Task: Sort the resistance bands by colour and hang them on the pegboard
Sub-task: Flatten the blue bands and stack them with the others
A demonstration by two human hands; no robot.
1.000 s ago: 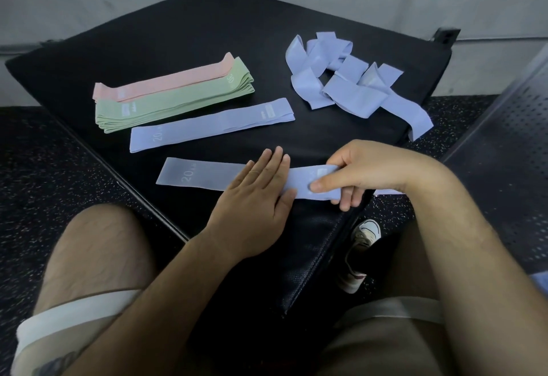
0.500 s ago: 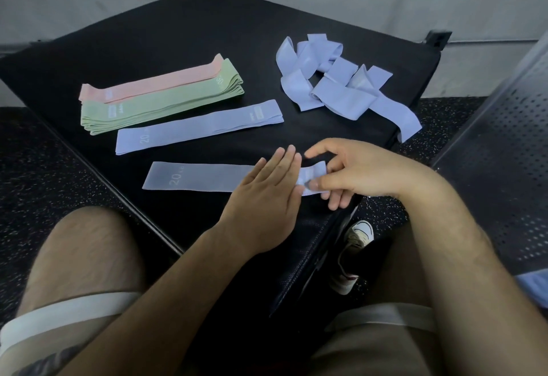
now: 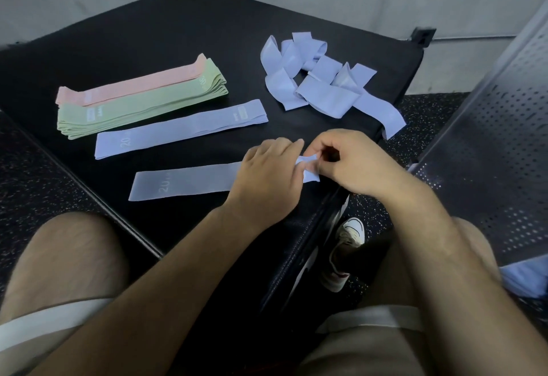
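Note:
A lilac band (image 3: 184, 184) marked 20 lies flat near the front of the black mat (image 3: 166, 34). My left hand (image 3: 268, 178) rests on its right part, fingers curled at the tips. My right hand (image 3: 353, 162) pinches the band's crumpled right end. A second flat lilac band (image 3: 181, 129) lies behind it. Further left sit a stack of green bands (image 3: 139, 108) and a pink band (image 3: 133, 86) on its far side. A tangled heap of lilac bands (image 3: 323, 85) lies at the back right.
A perforated grey metal panel (image 3: 492, 144) stands at the right, with a lilac piece (image 3: 525, 280) at its lower edge. The mat's front corner drops off between my knees above a white shoe (image 3: 347, 254). Speckled dark floor surrounds the mat; a pale wall is behind.
My right hand slid left along the near lilac band and bunched its right end up. My left hand's fingers went from flat to curled beside it.

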